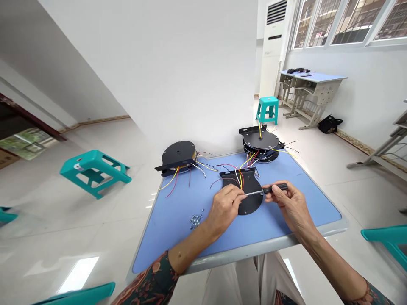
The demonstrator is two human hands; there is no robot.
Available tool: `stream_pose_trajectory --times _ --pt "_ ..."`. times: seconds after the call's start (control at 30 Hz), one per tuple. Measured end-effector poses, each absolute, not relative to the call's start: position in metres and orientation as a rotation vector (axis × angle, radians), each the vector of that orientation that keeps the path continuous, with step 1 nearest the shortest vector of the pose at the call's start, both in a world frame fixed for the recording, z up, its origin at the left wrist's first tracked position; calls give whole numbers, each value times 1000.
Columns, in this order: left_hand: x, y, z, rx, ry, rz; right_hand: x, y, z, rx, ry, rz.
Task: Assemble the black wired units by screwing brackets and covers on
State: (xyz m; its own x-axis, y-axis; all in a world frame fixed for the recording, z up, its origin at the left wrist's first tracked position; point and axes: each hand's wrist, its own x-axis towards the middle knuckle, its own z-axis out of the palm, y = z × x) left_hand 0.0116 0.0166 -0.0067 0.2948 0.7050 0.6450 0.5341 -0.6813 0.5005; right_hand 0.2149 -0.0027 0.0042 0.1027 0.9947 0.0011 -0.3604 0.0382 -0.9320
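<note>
Here's the right hand, over toward the desk's right edge, closed firmly round the handle of a screwdriver. And look at the line of it! The long axis runs sideways, roughly along the desk's near edge: handle toward the right edge, tip toward the left edge, the shaft crossing over the black plate rather than pointing down into it.

Over to the left hand, the nearer of the two to that tip. Its fingers bunch right at the end of the shaft and hide it; whether they pinch the tip, a small part or nothing, I cannot tell.

The plate lies flat around the desk's middle, its folded strip toward the far edge, red, yellow and white wires rising from it. Closer to the left edge, a little heap of screws sits on the blue desk. A black disc occupies the far left corner, a stack of discs the far right.
</note>
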Motion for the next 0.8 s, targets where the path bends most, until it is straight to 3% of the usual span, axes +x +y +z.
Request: stream_pose_trajectory --times 0.33,0.6,0.8 --pt "38 25 4 2380 1168 1670 217 22 14 -799 -710 1475" --pt "43 33 7 2418 1232 1711 206 29 20 -754 -539 1779" --pt "46 33 3 2364 1195 1649 205 32 13 -749 -511 1775"
